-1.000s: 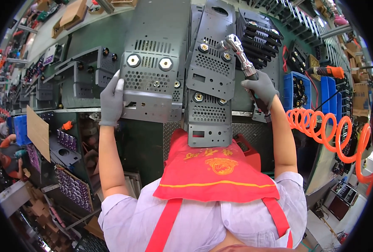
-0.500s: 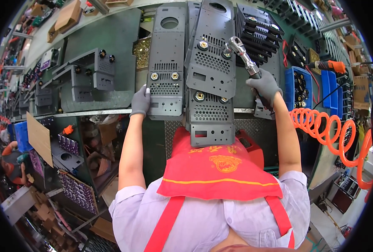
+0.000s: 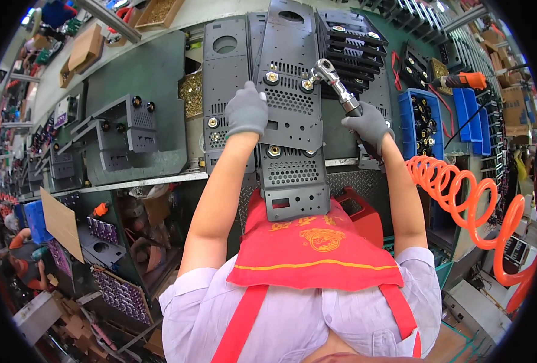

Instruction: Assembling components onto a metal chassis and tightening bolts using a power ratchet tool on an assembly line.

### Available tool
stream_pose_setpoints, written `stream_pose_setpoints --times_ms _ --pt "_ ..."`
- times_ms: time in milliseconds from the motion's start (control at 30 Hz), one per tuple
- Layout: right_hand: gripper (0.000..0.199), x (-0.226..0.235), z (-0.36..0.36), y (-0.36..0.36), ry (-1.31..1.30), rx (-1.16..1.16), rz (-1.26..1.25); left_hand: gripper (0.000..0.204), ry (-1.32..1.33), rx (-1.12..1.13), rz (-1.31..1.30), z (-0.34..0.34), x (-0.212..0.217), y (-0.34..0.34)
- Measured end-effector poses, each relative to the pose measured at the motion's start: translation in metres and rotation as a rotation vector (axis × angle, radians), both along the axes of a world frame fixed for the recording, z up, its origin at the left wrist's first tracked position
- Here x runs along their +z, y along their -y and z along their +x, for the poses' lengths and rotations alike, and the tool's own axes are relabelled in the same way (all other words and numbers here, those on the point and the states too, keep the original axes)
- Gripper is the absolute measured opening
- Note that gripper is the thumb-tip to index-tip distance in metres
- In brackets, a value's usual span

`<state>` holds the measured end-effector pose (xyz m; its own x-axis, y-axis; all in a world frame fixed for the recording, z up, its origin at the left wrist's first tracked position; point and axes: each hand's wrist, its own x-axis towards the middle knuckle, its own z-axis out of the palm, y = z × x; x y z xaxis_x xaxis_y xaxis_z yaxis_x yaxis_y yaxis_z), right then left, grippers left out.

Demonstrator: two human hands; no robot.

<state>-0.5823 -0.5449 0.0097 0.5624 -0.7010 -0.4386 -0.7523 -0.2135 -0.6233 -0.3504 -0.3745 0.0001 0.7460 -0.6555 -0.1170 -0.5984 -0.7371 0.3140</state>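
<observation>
My right hand (image 3: 371, 126), in a grey glove, is closed round the handle of a ratchet wrench (image 3: 339, 91). The wrench's head is at the right-hand brass nut (image 3: 306, 85) on the uppermost dark grey perforated metal panel (image 3: 289, 112); a second nut (image 3: 272, 78) sits to its left. My left hand (image 3: 247, 110), also gloved, grips this panel's left edge, its thumb on top and the other fingers partly hidden. Beneath lies another panel (image 3: 297, 199) with its own nuts, jutting over the table edge toward me. A further panel (image 3: 225, 66) lies to the left.
Black brackets are stacked (image 3: 352, 51) behind the wrench. On the right are a blue bin (image 3: 409, 130) of round fittings, an orange power tool (image 3: 471, 80) and a coiled orange hose (image 3: 456, 187). Bent metal frames (image 3: 140, 124) stand on the left, near a tray of small brass parts (image 3: 191, 95).
My left hand has left the left panel's edge and moved right to the uppermost panel. The wrench stays at the same nut. The whole view has shifted slightly.
</observation>
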Motion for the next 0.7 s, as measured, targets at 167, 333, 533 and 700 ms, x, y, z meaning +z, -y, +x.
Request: stream_pose_setpoints --times_ms 167,333,533,700 --pt "0.030 0.014 0.005 -0.022 0.118 -0.079 0.198 0.030 -0.081 -0.017 0.070 0.002 0.007 -0.005" --pt "0.029 0.013 0.000 -0.012 0.023 0.004 0.230 0.024 0.019 -0.043 -0.048 0.000 -0.006 -0.008" --pt "0.027 0.002 -0.003 -0.016 0.024 -0.028 0.241 0.024 0.018 -0.035 -0.113 -0.004 -0.010 -0.008" --pt "0.030 0.009 -0.004 -0.024 0.006 -0.008 0.147 0.022 0.038 -0.033 -0.155 -0.003 -0.009 -0.009"
